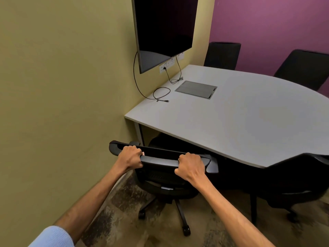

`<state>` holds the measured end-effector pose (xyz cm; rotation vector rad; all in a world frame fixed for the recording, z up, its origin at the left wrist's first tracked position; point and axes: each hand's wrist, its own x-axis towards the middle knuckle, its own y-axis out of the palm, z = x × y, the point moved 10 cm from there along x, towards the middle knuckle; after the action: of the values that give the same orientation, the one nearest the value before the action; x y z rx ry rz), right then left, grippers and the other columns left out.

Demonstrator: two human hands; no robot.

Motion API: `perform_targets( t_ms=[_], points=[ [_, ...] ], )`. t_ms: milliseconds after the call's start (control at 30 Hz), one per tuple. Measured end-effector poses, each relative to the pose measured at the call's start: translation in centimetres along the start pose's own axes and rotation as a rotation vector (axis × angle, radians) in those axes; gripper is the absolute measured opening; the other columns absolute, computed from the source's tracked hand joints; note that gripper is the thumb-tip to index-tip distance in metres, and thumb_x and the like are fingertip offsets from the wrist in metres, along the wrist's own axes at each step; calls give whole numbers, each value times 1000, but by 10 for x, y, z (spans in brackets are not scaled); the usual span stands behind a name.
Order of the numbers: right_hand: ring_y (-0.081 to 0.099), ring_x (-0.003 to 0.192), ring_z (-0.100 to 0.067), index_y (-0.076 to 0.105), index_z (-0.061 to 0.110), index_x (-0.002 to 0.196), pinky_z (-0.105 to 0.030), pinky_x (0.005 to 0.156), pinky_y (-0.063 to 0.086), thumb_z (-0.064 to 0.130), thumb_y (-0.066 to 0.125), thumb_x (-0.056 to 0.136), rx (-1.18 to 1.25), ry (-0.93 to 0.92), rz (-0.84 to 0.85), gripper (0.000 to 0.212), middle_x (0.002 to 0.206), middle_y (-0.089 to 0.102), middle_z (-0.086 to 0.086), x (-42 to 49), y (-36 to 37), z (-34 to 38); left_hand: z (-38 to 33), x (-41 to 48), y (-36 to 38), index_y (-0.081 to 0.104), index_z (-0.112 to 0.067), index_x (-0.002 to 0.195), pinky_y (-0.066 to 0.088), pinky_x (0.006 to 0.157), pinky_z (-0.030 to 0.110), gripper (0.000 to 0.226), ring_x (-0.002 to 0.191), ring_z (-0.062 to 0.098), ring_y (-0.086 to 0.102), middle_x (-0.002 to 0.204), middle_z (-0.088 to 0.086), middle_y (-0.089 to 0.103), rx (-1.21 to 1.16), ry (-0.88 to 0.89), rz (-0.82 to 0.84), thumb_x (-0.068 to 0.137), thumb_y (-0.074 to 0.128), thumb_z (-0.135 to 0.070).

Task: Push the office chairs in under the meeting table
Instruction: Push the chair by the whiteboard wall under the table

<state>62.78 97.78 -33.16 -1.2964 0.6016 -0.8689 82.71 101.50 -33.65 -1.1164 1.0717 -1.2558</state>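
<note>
1. Left hand and right hand both curled tight over the top rail of the near chair, fingers wrapped down the far side, thumbs behind. Gripped wide apart, most likely to steer the wheeled base straight rather than let it swivel.
2. Near chair parked at the near edge of the table, close to the table's left corner and the leg beneath it. Seat partly tucked under the tabletop; backrest and wheels out on the carpet on the near side.
3. Arms stretched nearly straight toward the table, suggesting a push in hand and, by the look of it, almost finished for this chair.
4. Second chair at the table's near edge to the right, angled and mostly out from under the top; probably next in line.
5. Two more chairs at the table's far side, backs upright against the purple wall, seemingly tucked in already.
6. Loose cables lying on the table's left side below the wall screen, well clear of the push.
7. Worth watching: the chair's left armrest passing close to the table leg; a nudge to the right may be needed to clear it.
</note>
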Motion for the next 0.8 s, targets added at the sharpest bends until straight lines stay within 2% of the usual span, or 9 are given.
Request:
perform_targets(
  t_ms=[67, 200, 300, 467, 567, 667, 800],
  points=[
    [35, 41, -18, 32, 17, 46, -24, 39, 25, 21, 55, 60, 15, 29, -24, 27, 43, 34, 2, 37, 6, -1, 19, 39, 7, 57, -15, 59, 26, 49, 29, 11, 57, 30, 57, 54, 7, 58, 30, 35, -17, 58, 56, -26],
    [31, 43, -19, 29, 18, 49, -24, 40, 20, 21, 56, 59, 27, 54, -19, 29, 46, 31, 2, 83, 10, 1, 49, 89, 11, 50, -16, 56, 29, 49, 29, 12, 56, 29, 57, 50, 1, 48, 16, 47, 42, 59, 55, -26],
    [30, 43, -20, 29, 18, 49, -25, 40, 19, 22, 55, 59, 37, 80, -24, 28, 47, 32, 2, 119, 15, -3, 63, 126, 18, 49, -17, 56, 30, 50, 29, 11, 58, 29, 58, 53, 3, 53, 22, 81, 67, 59, 55, -26],
    [33, 44, -18, 32, 19, 52, -27, 44, 27, 23, 57, 62, 17, 128, 2, 28, 50, 37, 1, 164, 18, -10, 85, 178, 21, 48, -19, 54, 30, 50, 30, 15, 57, 31, 58, 49, 2, 49, 5, 95, 64, 62, 60, -24],
    [38, 46, -20, 38, 17, 55, -28, 44, 30, 23, 57, 63, 7, 176, 5, 22, 52, 38, 1, 193, 24, -15, 98, 213, 24, 49, -20, 54, 31, 51, 31, 17, 58, 33, 60, 55, 9, 61, 7, 122, 33, 63, 63, -25],
    [44, 52, -26, 45, 16, 61, -31, 49, 36, 24, 58, 64, 20, 210, 9, 15, 54, 36, 2, 214, 27, -15, 110, 238, 27, 58, -14, 57, 31, 51, 32, 16, 59, 34, 60, 58, 11, 63, 15, 135, 15, 64, 65, -26],
    [44, 52, -25, 47, 15, 63, -30, 49, 33, 24, 58, 65, 18, 260, -3, 14, 54, 37, 1, 235, 29, -16, 120, 265, 29, 61, -12, 56, 29, 50, 30, 17, 56, 35, 59, 55, 12, 61, 0, 183, -13, 64, 67, -24]
  ],
)
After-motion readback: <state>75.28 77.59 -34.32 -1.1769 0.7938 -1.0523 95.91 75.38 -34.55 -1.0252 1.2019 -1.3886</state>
